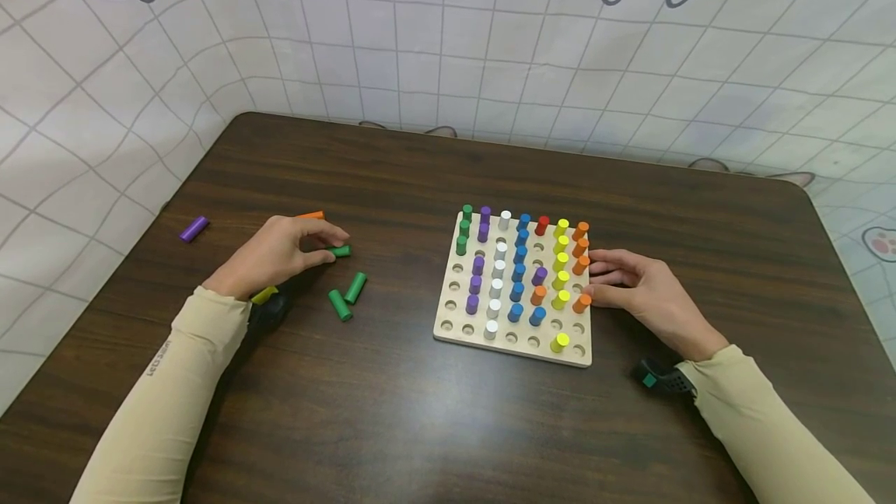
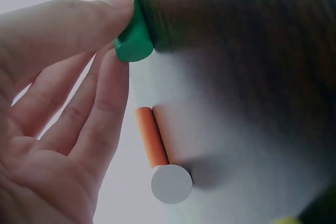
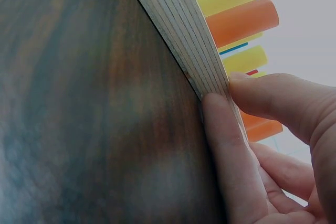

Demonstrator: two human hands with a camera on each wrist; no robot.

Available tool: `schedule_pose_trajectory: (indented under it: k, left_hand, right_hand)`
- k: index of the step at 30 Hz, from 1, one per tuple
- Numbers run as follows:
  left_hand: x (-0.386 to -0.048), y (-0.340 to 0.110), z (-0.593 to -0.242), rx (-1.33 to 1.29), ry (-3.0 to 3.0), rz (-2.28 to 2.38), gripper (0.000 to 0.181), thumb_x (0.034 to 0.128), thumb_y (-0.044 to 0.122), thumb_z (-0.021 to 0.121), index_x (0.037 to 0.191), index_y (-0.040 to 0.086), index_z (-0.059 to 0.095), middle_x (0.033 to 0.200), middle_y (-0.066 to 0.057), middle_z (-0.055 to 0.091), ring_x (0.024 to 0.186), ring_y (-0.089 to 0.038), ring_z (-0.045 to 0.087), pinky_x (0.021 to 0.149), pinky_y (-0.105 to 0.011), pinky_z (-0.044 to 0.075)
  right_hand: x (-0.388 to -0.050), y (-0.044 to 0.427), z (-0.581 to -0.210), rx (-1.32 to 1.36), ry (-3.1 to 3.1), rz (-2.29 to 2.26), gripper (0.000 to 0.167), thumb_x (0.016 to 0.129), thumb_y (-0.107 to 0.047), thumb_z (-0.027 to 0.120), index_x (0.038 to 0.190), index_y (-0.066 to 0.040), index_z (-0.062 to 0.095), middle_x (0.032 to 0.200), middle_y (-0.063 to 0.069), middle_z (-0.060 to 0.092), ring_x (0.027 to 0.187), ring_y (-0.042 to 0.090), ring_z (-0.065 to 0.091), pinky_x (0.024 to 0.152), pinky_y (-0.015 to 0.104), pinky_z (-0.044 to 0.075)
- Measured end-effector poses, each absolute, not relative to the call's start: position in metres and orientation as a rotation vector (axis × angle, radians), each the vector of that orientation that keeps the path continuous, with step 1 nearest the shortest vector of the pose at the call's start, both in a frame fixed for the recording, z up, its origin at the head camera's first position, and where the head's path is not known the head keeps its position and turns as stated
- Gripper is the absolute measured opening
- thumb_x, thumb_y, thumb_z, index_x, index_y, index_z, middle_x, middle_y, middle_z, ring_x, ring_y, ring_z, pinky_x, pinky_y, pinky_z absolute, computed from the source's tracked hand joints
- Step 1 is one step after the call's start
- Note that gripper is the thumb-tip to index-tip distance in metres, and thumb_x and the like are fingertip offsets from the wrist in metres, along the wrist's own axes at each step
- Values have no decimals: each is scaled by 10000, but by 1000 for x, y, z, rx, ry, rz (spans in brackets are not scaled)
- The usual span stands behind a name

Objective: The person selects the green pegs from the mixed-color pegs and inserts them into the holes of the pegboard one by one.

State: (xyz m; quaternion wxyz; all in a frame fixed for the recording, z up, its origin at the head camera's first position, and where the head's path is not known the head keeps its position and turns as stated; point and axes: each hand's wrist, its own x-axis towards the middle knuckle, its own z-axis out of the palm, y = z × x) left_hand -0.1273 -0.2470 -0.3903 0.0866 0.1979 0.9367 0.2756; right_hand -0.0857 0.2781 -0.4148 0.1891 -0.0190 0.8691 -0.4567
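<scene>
My left hand [image 1: 276, 255] pinches a green peg [image 2: 134, 31] between thumb and fingertips, low over the table's left half. Two more green pegs [image 1: 340, 306] lie in front of it. At the right edge of the wooden pegboard [image 1: 458, 316], my right hand [image 1: 651, 294] grips the rim, its thumb [image 3: 278, 98] near the top face and a finger against the layered side. Coloured pegs stand upright in columns on the board: green, purple, white, blue, yellow and orange, with a red peg [image 1: 542, 225] at the back. Several holes are bare.
A purple peg [image 1: 194, 229] lies at the far left. An orange peg [image 1: 311, 215] sits behind the left hand, with a white round end [image 2: 171, 184] beside it. Near the left wrist lies a yellow peg [image 1: 264, 295], partly hidden. A patterned cloth [image 1: 420, 37] hangs behind the table.
</scene>
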Motion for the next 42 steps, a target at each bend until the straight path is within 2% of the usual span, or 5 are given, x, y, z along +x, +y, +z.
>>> schedule_pose_trajectory:
  k: [13,21,42]
  left_hand:
    - [-127,-245,-388,533,2752,821,342,901,124,807,1238,125,746,1170,-37,791,1051,-201,737,895,-389,594]
    - [-127,-246,-387,552,2752,807,320,916,91,782,1233,115,745,1162,-51,789,1061,-224,736,920,-453,601]
    - [-125,-246,-385,601,2784,848,284,938,83,757,1219,133,759,1196,-69,782,1038,-239,755,914,-477,612]
  right_hand:
    - [-86,279,-414,-54,2442,-1282,753,917,-430,782,1527,-114,475,1389,123,632,1008,-86,661,856,121,537]
    - [-86,278,-413,-52,2440,-1286,745,920,-421,781,1526,-113,476,1385,126,633,1007,-87,662,855,123,540]
    - [-86,278,-414,-69,2436,-1299,753,924,-410,779,1534,-100,465,1393,134,622,1010,-88,659,856,108,543]
